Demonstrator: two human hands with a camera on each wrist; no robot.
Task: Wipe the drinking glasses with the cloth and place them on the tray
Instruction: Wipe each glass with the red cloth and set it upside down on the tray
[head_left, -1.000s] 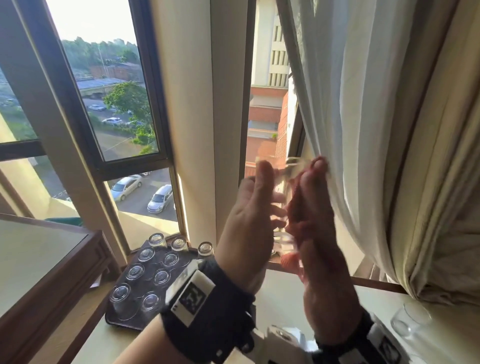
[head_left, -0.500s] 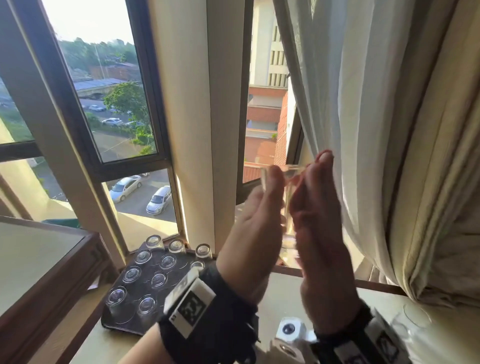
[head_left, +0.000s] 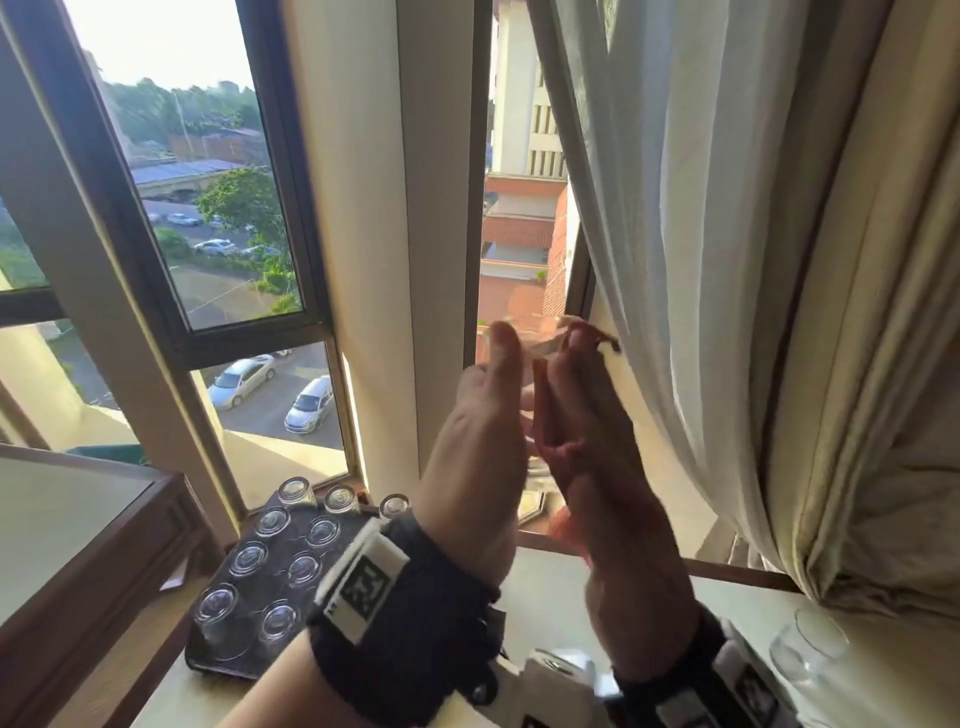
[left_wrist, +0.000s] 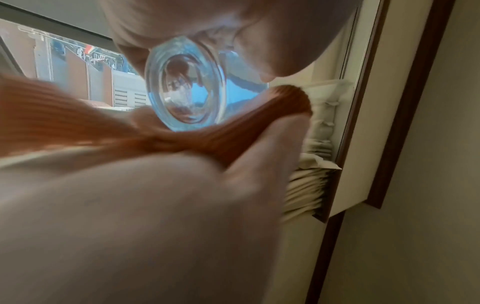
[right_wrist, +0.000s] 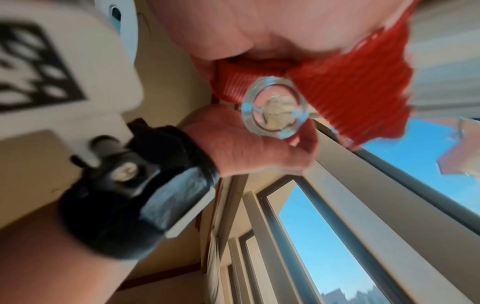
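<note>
Window-side counter (head_left: 550, 587): lower-left tray (head_left: 208, 662) holds about eleven glasses (head_left: 248, 558), one glass (left_wrist: 182, 92) held between left hand (head_left: 472, 467) and right hand (head_left: 597, 467) fingers pressing the cloth (right_wrist: 345, 90), another (head_left: 808, 649) waits lower right.

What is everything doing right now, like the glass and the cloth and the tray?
Held glass: raised between both hands.
Orange cloth: pressed on it.
Left hand: holds glass.
Right hand: holds cloth.
Tray: carrying upside-down glasses.
Spare glass: off tray, on table.
</note>
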